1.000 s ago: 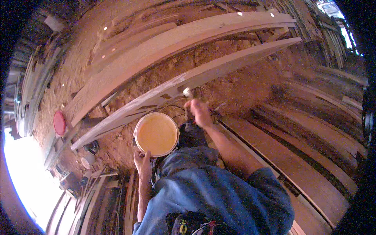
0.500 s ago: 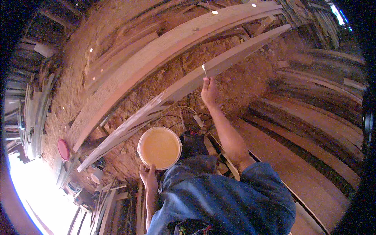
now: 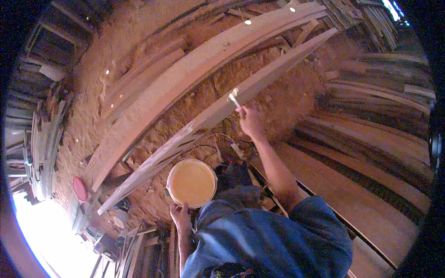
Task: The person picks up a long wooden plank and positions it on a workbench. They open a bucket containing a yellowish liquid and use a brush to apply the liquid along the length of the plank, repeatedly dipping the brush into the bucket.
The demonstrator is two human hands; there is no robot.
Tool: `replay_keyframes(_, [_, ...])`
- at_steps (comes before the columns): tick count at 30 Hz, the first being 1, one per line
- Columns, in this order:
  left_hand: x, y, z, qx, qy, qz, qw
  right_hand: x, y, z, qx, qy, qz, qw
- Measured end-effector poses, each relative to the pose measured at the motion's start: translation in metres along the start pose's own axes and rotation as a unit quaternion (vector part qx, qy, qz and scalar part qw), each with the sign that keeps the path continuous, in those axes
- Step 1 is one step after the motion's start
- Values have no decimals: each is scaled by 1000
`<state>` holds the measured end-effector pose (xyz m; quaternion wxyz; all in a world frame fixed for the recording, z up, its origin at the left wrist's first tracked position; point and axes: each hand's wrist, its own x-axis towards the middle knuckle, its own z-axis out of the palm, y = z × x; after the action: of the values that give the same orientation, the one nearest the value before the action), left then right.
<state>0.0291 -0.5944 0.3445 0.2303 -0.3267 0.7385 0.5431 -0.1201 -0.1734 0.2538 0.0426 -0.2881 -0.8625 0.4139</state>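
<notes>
My right hand [image 3: 251,122] is closed round the handle of a small paintbrush [image 3: 233,97], its pale bristles against the upper edge of a long wooden beam [image 3: 266,76]. That beam slants from the lower left to the upper right, and its near left stretch has a whitish, streaky coat. My left hand [image 3: 181,216] grips the near rim of a round white bucket [image 3: 169,187], thumb over the edge. Yellowish-tan liquid [image 3: 192,183] fills much of the bucket, which is close to my body.
Behind the beam lies a wide, long plank [image 3: 185,76] on reddish-brown dirt ground. A round red lid [image 3: 80,188] is at the left. Stacked boards [image 3: 366,162] line the right side. A cable [image 3: 222,135] runs on the ground beyond the bucket.
My right hand has brought the brush down and slightly left along the beam, and its tip now leans left. My left hand still holds the bucket; the whole view has shifted slightly.
</notes>
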Motion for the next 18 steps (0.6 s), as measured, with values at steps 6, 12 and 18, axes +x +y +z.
replay_keyframes(6, [-8, 5, -4, -1, -3, 2, 1000, 47, 33, -28, 1, 142, 12, 990])
replay_keyframes(12, [-18, 5, -4, -30, 42, 27, 998, 54, 22, -37, -104, 86, -11, 991])
replay_keyframes(18, [-18, -4, -14, 21, 25, 29, 999, 21, -2, -17, -99, 56, -74, 991])
